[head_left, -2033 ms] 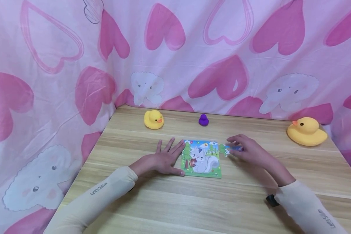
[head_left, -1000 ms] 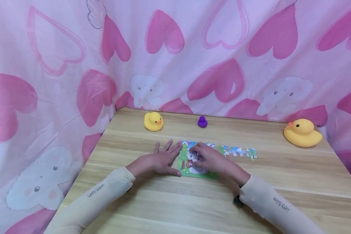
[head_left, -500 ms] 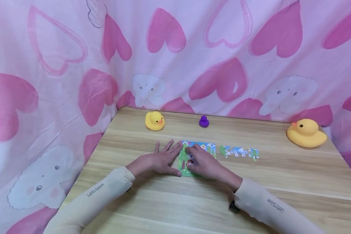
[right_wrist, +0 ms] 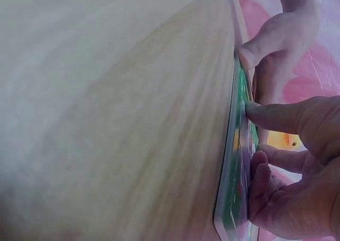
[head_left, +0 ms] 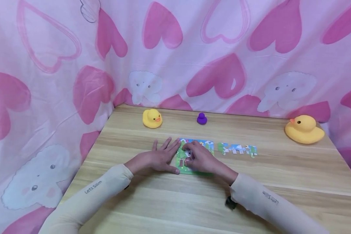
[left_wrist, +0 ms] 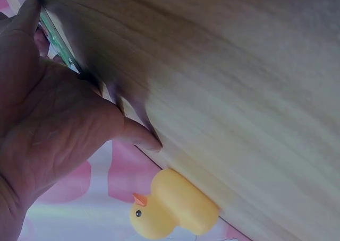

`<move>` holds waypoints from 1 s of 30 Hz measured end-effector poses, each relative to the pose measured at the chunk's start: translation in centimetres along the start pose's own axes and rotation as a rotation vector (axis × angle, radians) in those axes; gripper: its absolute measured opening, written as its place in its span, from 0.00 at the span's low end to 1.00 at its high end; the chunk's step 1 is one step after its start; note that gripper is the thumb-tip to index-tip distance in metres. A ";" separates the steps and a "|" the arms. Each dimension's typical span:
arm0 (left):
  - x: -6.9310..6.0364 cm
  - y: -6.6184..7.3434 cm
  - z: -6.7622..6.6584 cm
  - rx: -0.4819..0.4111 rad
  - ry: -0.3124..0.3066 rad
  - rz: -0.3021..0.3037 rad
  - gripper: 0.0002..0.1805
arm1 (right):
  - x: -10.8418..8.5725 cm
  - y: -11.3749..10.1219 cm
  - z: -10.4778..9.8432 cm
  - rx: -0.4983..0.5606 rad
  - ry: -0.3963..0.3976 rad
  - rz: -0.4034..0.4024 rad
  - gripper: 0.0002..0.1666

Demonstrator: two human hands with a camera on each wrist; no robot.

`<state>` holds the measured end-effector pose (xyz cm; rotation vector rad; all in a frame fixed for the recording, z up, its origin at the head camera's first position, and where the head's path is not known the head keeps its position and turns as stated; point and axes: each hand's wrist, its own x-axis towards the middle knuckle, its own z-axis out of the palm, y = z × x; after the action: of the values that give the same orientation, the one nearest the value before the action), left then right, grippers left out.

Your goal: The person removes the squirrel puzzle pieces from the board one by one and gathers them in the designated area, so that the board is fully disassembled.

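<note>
Puzzle lies flat on the table, toward its far edge, directly under the fingers of your right hand and just beside your left hand. It looks about square, so no long axis stands out; its top side runs roughly along the table's far edge. Your right hand is the one over its middle, thumb and index fingertips touching the surface with a small gap between them; whether they pinch a piece cannot be told. Your left hand rests with fingers spread, thumb and index at the puzzle's left side, gripping nothing that shows. Toward the table's right edge, well clear of your fingertips, a row of loose pieces stretches sideways. What you can see of the puzzle is thin and brightly printed: green trees, blue along the top, a green bottom border, a pale figure mostly covered.
</note>
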<state>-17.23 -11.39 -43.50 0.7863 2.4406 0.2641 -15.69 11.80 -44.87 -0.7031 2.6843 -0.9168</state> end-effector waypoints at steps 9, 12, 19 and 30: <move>-0.3 -0.3 0.2 0.000 0.004 -0.002 0.65 | 1.2 0.5 -0.4 -0.077 -0.034 -0.020 0.33; -0.2 -0.2 0.3 0.009 0.006 0.010 0.65 | 1.1 0.8 -0.6 -0.068 -0.032 -0.023 0.33; 0.2 0.2 0.2 -0.010 0.003 0.023 0.65 | 0.8 1.5 -1.1 -0.022 -0.033 -0.019 0.30; 0.0 -0.2 0.1 -0.006 -0.002 0.006 0.66 | 1.1 1.1 -1.2 0.034 -0.033 -0.010 0.28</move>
<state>-17.24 -11.54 -43.59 0.7908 2.4349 0.2727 -17.44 12.66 -44.70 -0.7193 2.6330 -0.9427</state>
